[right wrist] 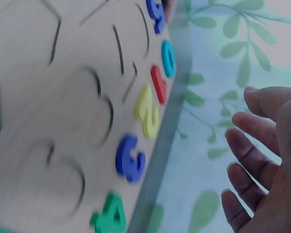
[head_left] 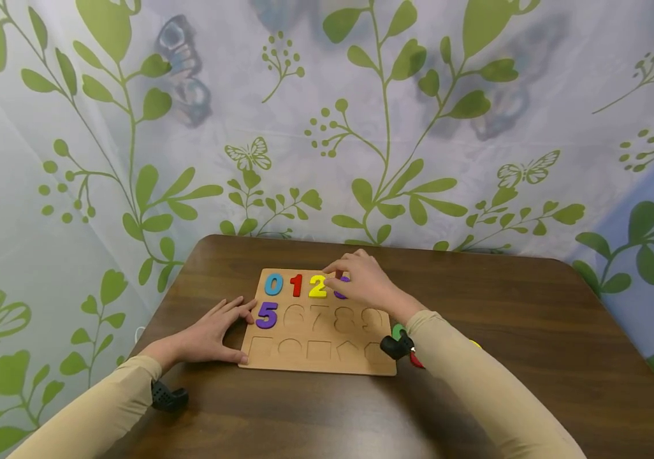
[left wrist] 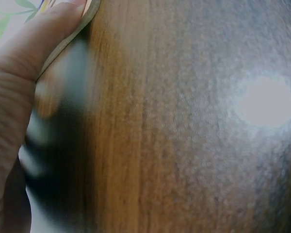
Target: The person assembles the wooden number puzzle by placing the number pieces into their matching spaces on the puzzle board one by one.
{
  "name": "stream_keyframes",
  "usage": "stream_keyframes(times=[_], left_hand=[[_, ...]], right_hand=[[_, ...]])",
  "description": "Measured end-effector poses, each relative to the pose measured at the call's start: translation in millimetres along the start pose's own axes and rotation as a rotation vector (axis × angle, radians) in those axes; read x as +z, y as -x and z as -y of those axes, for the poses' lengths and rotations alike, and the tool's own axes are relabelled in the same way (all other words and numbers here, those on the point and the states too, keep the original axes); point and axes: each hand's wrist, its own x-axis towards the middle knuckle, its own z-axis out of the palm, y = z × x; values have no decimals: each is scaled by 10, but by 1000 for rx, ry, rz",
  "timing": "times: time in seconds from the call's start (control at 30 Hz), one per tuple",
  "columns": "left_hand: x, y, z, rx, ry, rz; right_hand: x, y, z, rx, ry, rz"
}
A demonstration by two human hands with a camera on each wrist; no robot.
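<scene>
A wooden number board (head_left: 315, 357) lies flat on the table. Its top row holds a blue 0 (head_left: 273, 284), a red 1 (head_left: 296, 285), a yellow 2 (head_left: 317, 287) and a purple 3 (right wrist: 130, 159); a green 4 (right wrist: 111, 213) shows in the right wrist view. At the left of the middle row sits a purple 5 (head_left: 266, 315). My left hand (head_left: 209, 335) rests along the board's left edge, thumb at the lower corner. Over the top row hovers my right hand (head_left: 364, 280), fingers loosely bent and holding nothing; it hides the 4 in the head view.
Right of the board, partly behind my right forearm, lie a green piece (head_left: 398, 331), a red piece (head_left: 417, 360) and a yellow piece (head_left: 475, 344). The brown table (head_left: 281, 421) ends at a leaf-patterned cloth (head_left: 315, 191) behind it.
</scene>
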Motion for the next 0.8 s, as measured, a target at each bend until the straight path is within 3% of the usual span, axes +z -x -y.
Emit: stream_keyframes(times=[0.4,0.8], left_hand=[[16,11,3,-2,2,-3],[20,-8,8,15,3,-6]], right_hand=[[-553,673,-518,90,-64,-83],[-735,1178,-913,165,-54,-105]])
